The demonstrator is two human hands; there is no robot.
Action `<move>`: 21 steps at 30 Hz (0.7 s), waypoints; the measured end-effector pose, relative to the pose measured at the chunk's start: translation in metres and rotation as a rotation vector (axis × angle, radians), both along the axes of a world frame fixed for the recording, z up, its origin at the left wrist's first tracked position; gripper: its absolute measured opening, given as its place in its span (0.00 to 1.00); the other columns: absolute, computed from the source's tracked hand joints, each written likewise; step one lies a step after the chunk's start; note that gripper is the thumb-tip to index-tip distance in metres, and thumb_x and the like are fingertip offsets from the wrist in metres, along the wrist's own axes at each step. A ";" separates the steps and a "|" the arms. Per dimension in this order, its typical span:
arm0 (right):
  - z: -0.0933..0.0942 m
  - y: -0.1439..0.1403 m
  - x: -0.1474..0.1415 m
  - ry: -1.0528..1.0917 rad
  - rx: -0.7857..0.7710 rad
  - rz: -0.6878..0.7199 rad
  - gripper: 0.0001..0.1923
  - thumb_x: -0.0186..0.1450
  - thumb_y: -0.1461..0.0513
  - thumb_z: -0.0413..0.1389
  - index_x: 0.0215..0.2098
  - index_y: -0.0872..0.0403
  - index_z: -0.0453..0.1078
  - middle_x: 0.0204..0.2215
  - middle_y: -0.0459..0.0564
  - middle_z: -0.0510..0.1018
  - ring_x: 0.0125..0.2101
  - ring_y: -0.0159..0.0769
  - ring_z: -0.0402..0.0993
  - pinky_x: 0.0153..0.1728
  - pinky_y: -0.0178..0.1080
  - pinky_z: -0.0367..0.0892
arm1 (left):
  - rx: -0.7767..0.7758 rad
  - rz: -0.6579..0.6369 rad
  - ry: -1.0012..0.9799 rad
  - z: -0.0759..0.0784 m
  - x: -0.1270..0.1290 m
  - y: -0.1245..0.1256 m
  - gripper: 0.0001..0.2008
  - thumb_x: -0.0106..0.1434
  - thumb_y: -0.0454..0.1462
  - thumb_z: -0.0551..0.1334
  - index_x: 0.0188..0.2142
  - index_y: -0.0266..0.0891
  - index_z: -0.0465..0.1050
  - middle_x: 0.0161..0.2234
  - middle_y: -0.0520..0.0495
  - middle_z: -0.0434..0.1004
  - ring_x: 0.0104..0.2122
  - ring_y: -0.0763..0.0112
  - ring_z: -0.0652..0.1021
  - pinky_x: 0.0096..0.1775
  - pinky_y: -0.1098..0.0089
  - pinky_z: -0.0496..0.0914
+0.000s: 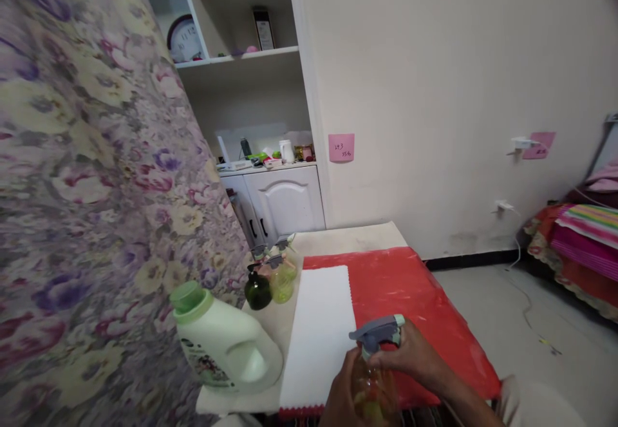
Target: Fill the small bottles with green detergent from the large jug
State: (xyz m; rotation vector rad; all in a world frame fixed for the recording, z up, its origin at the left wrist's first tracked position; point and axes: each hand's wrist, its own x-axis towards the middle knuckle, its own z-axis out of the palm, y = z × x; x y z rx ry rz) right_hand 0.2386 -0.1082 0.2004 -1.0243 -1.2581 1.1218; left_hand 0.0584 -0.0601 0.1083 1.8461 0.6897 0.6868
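Observation:
A clear spray bottle with a grey trigger head stands at the near edge of the table. My left hand is wrapped round its body. My right hand grips the neck just under the trigger head, its fingers closed. Whether the head is screwed tight, I cannot tell. Beneath and beyond the bottle lie a white sheet with a scalloped edge and a red sheet. To the left stands a large pale green detergent jug, capped.
Behind the jug stand a dark green pump bottle, a yellowish spray bottle and more bottles partly hidden. A floral curtain hangs at left. A white cabinet is behind; a bed is at right.

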 end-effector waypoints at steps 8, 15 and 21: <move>-0.005 -0.004 0.015 -0.009 -0.002 -0.112 0.36 0.43 0.54 0.71 0.49 0.53 0.71 0.45 0.56 0.79 0.47 0.51 0.73 0.49 0.51 0.68 | -0.126 -0.104 -0.056 0.022 -0.001 -0.005 0.46 0.40 0.39 0.74 0.59 0.42 0.60 0.54 0.39 0.69 0.54 0.49 0.70 0.55 0.52 0.65; -0.058 -0.014 -0.003 -0.135 0.003 -0.678 0.18 0.57 0.48 0.59 0.35 0.54 0.71 0.31 0.52 0.78 0.33 0.43 0.75 0.35 0.42 0.71 | -0.067 0.171 -0.069 0.011 0.005 -0.003 0.40 0.42 0.37 0.70 0.56 0.40 0.58 0.51 0.38 0.71 0.48 0.56 0.75 0.49 0.60 0.71; -0.027 -0.020 -0.004 -0.388 0.213 -0.714 0.13 0.62 0.53 0.57 0.41 0.50 0.73 0.42 0.53 0.77 0.43 0.45 0.72 0.47 0.46 0.67 | 0.052 0.176 0.020 0.007 0.004 -0.007 0.42 0.41 0.32 0.68 0.57 0.39 0.58 0.51 0.38 0.71 0.50 0.55 0.73 0.51 0.59 0.69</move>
